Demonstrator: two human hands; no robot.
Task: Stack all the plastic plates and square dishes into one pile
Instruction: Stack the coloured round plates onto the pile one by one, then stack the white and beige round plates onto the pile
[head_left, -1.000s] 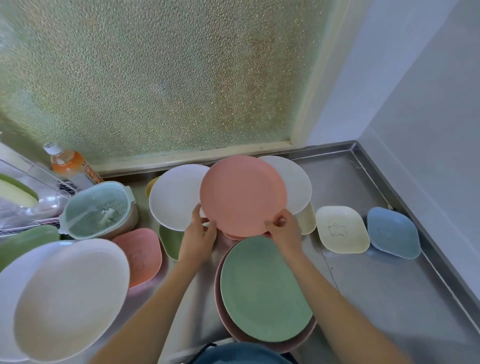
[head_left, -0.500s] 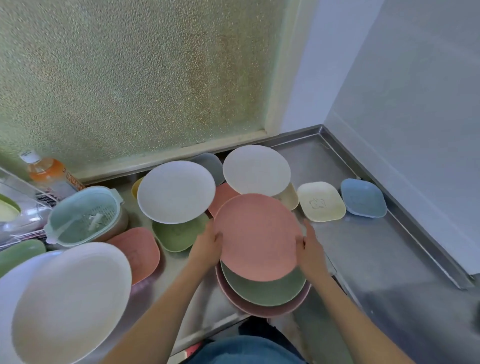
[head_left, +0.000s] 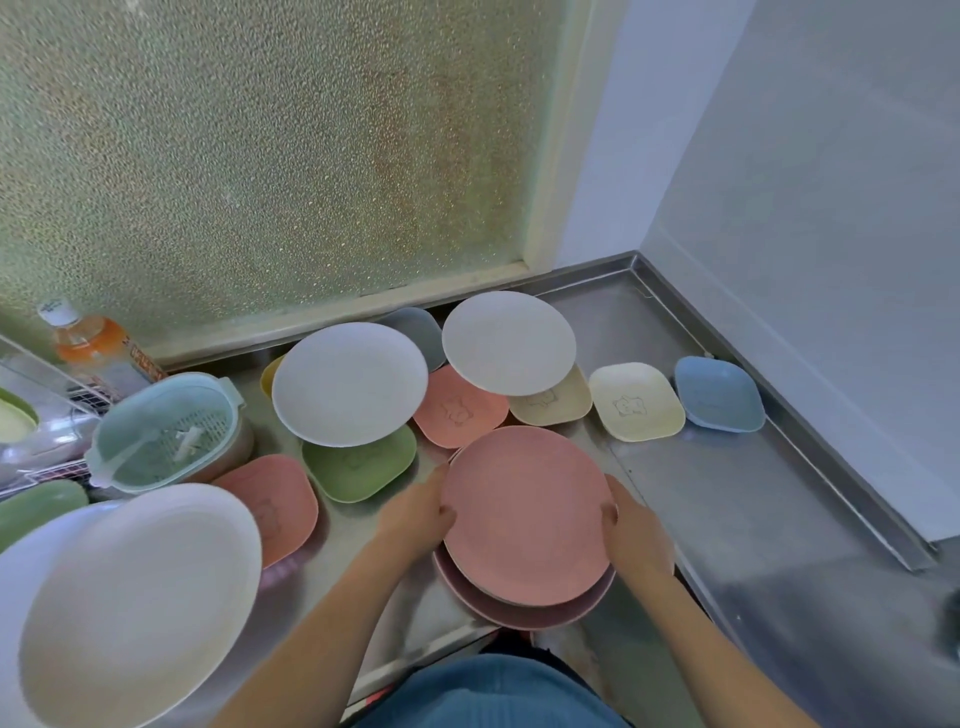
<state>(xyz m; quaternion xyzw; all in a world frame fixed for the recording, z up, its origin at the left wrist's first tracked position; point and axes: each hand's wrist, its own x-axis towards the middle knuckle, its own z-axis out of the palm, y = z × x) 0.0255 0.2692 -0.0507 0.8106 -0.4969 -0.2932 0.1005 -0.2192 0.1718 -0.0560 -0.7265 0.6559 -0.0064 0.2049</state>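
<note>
In the head view, lower centre of the frame, the left hand (head_left: 415, 512) and right hand (head_left: 635, 532) each curl around opposite edges of a round pink plate (head_left: 524, 514), fingers lightly closed on its rim, the plate lying flat on the pile (head_left: 519, 616) of a darker plate beneath. The remaining pieces lie beyond the hands, toward the upper frame: two white plates (head_left: 350, 382), a pink square dish (head_left: 457, 413), a green square dish (head_left: 358, 467), with cream (head_left: 636, 402) and blue (head_left: 719, 395) dishes upper right, nearer the right hand. The steel table (head_left: 753, 519) sits in a corner beneath a frosted window (head_left: 260, 156), leaving bare room to the right.
</note>
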